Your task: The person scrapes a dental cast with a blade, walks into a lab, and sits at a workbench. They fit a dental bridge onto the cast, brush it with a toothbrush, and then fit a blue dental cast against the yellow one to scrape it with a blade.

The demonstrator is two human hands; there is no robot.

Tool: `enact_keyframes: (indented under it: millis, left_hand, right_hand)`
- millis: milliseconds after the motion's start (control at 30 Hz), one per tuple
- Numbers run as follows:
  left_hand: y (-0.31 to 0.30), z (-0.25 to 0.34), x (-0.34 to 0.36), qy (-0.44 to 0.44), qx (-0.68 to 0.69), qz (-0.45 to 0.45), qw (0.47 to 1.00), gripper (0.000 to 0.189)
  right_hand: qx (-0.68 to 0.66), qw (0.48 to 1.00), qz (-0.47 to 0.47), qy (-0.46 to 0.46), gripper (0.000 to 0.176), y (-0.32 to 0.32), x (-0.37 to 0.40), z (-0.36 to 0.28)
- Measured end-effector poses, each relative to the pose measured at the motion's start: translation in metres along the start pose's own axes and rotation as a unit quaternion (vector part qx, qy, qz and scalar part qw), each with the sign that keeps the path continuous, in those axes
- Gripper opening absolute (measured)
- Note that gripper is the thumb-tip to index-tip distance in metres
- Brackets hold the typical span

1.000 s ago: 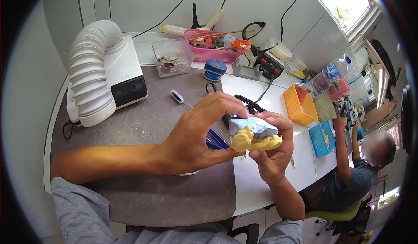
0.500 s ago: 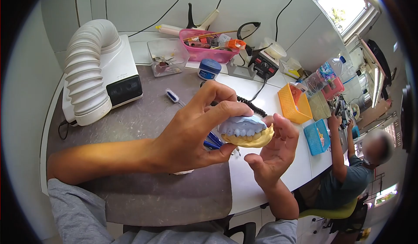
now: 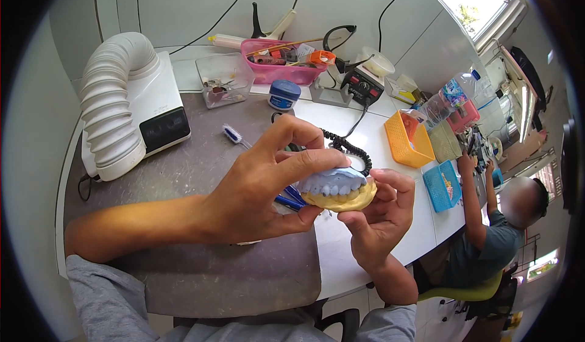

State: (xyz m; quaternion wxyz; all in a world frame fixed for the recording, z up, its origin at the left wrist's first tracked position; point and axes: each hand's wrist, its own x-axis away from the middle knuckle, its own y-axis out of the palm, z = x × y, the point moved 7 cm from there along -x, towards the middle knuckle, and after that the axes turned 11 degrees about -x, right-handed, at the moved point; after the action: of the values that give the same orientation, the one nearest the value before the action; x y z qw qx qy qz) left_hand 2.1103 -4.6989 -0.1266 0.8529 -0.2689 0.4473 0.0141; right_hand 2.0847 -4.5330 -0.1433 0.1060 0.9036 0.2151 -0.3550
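A dental model is held up over the bench, its blue upper cast sitting on a yellow lower cast with the rows of teeth meeting. My left hand grips it from the left, fingers over the blue top and thumb under the yellow base. Around its right end curl the fingers of my right hand, with the thumb at the lower edge. Behind my left hand lie blue-handled tools, partly hidden, and a brush with pale bristles.
A white suction unit with a ribbed hose stands left. Along the back are a clear tray, a pink basket, a blue jar and a black control box. Orange and blue baskets sit right, near a seated co-worker.
The dental model has shifted slightly left and down, showing more of its top. My right thumb and fingers have closed in on its right end. The view has turned a little.
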Motion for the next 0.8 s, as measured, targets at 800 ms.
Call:
enact_keyframes:
  millis: [800]
  left_hand:
    - [-0.052, 0.052, -0.038, 0.172, -0.068, 0.060, 0.981, 0.057]
  right_hand:
    - [0.171, 0.936, -0.072, -0.298, 0.066, 0.041, -0.032, -0.083]
